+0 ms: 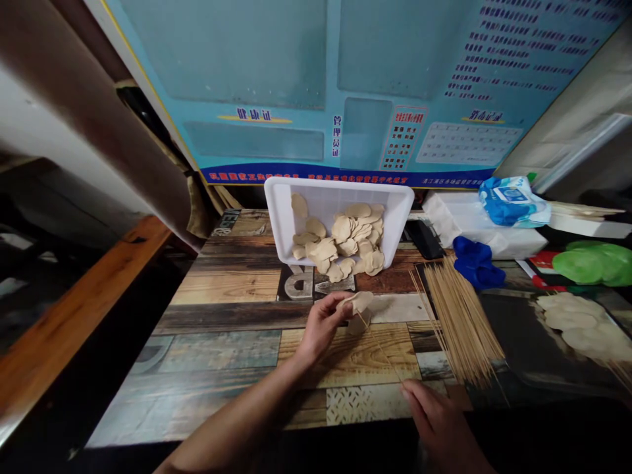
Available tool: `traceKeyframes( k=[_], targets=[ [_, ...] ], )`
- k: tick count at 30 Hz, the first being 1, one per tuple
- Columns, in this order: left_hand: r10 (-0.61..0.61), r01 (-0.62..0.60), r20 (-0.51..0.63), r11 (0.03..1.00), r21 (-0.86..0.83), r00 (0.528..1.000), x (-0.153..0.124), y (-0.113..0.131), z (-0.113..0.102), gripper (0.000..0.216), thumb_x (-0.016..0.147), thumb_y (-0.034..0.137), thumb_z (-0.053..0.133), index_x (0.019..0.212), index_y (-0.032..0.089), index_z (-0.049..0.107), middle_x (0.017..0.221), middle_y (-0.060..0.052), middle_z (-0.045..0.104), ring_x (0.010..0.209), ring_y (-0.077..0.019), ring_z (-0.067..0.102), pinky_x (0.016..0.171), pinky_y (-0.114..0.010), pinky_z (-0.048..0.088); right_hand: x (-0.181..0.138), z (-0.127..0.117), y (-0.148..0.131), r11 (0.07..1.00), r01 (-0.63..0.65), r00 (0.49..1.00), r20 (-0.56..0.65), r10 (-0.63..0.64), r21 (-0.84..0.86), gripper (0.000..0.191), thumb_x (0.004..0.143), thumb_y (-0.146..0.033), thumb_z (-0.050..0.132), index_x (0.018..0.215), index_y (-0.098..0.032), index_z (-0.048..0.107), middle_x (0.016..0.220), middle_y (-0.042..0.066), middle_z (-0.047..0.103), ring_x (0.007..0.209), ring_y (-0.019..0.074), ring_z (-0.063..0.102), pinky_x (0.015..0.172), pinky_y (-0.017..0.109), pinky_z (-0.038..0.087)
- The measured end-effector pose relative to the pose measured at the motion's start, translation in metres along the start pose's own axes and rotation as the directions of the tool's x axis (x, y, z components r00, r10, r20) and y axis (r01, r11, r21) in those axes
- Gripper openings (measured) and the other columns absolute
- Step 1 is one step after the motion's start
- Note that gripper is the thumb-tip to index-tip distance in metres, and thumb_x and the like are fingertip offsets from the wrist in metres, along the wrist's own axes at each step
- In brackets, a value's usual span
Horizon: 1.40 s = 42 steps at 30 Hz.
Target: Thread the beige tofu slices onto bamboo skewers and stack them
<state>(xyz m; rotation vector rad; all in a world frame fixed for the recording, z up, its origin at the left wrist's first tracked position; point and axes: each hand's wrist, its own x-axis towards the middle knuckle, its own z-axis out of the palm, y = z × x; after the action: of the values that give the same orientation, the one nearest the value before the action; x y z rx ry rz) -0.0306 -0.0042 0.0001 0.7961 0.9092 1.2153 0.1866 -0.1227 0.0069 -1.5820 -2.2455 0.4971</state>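
My left hand [322, 324] pinches a pale flat dough-like slice [360, 303] just above the patterned table top. A thin bamboo skewer [382, 352] runs from that slice down to my right hand [434, 418], whose fingers close on its near end. Another slice hangs lower on the skewer. Behind them a tilted white plastic tray [296, 197] holds several more of the same beige slices [345, 243].
A loose bundle of bamboo skewers [459, 316] lies at the right. Beyond it are a blue glove [476, 263], a white box [459, 217], a blue-white packet [513, 201], green lids [592, 263] and a dark tray with pale slices [582, 326]. A wooden bench [74, 309] runs at the left.
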Motion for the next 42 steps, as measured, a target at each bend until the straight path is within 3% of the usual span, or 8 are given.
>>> traceKeyframes(
  k=[11,15,18,23,27,31,35,42],
  targets=[
    [-0.301,0.32,0.27,0.947,-0.028,0.914,-0.026,-0.013,0.028,0.056,0.063,0.038,0.074,0.11,0.017,0.051,0.061,0.002,0.058,0.056,-0.0105,0.053,0.061,-0.024,0.04,0.002,-0.001,-0.005,0.993,-0.102,0.994,0.029,0.101,0.053,0.035,0.093,-0.026,0.026,0.083,-0.02,0.059,0.074,0.005,0.07,0.07,0.0181,0.068,0.066,0.028,0.054],
    [-0.054,-0.013,0.159,0.921,0.39,0.986,-0.01,-0.005,0.007,0.027,0.071,0.037,0.065,0.089,0.017,0.062,0.074,-0.003,0.059,0.067,-0.0139,0.051,0.065,-0.027,0.039,0.001,-0.005,0.0,0.989,-0.124,0.992,-0.016,0.125,0.075,0.034,0.093,-0.028,0.027,0.081,-0.021,0.058,0.074,0.004,0.07,0.07,0.0173,0.068,0.062,0.026,0.053],
    [0.203,-0.289,0.207,0.635,0.716,0.957,0.004,-0.002,-0.012,0.013,0.072,0.032,0.064,0.072,0.018,0.065,0.074,-0.005,0.057,0.075,-0.0186,0.048,0.072,-0.03,0.037,0.001,-0.009,0.001,0.991,-0.117,0.992,-0.042,0.12,0.064,0.035,0.094,-0.03,0.027,0.08,-0.022,0.058,0.074,0.004,0.07,0.069,0.0173,0.068,0.06,0.027,0.053],
    [0.245,-0.413,0.345,0.331,0.849,0.906,0.0,-0.011,-0.01,0.009,0.072,0.023,0.061,0.079,0.019,0.066,0.089,-0.009,0.059,0.086,-0.0236,0.047,0.08,-0.037,0.036,0.001,-0.011,0.0,0.99,-0.117,0.991,-0.064,0.121,0.073,0.035,0.094,-0.03,0.027,0.083,-0.022,0.059,0.076,0.004,0.071,0.07,0.0174,0.068,0.061,0.027,0.053],
    [0.202,-0.315,0.241,0.627,0.712,0.949,-0.004,-0.009,0.003,0.007,0.074,0.021,0.058,0.068,0.017,0.058,0.083,-0.007,0.059,0.085,-0.0199,0.051,0.078,-0.033,0.039,-0.002,-0.01,0.002,0.992,-0.092,0.993,-0.063,0.098,0.092,0.034,0.094,-0.029,0.029,0.082,-0.022,0.06,0.075,0.004,0.07,0.071,0.0169,0.068,0.062,0.026,0.055],
    [-0.094,0.079,0.063,0.976,0.202,0.994,0.003,0.003,0.003,0.022,0.066,0.028,0.067,0.069,0.017,0.049,0.073,-0.001,0.059,0.069,-0.0152,0.058,0.068,-0.03,0.046,-0.009,-0.004,0.006,0.994,-0.024,0.998,-0.056,0.03,0.105,0.029,0.094,-0.029,0.033,0.091,-0.021,0.061,0.083,0.005,0.072,0.078,0.0173,0.069,0.067,0.026,0.056],
    [-0.244,0.245,0.024,0.966,-0.08,0.97,0.009,0.01,-0.001,0.033,0.06,0.033,0.074,0.079,0.016,0.054,0.075,-0.001,0.062,0.065,-0.014,0.061,0.068,-0.032,0.051,-0.011,0.0,0.008,0.995,0.019,1.0,-0.022,-0.017,0.102,0.03,0.095,-0.029,0.032,0.094,-0.02,0.061,0.085,0.006,0.072,0.08,0.0171,0.069,0.069,0.025,0.056],
    [-0.178,0.174,-0.031,0.979,-0.106,0.984,0.009,0.009,-0.005,0.034,0.061,0.039,0.075,0.077,0.014,0.058,0.074,-0.001,0.061,0.066,-0.0123,0.059,0.067,-0.029,0.053,-0.009,-0.001,0.008,0.995,0.064,0.998,0.01,-0.065,0.083,0.033,0.095,-0.029,0.031,0.092,-0.021,0.062,0.085,0.006,0.073,0.076,0.0166,0.07,0.064,0.024,0.056]
  ],
)
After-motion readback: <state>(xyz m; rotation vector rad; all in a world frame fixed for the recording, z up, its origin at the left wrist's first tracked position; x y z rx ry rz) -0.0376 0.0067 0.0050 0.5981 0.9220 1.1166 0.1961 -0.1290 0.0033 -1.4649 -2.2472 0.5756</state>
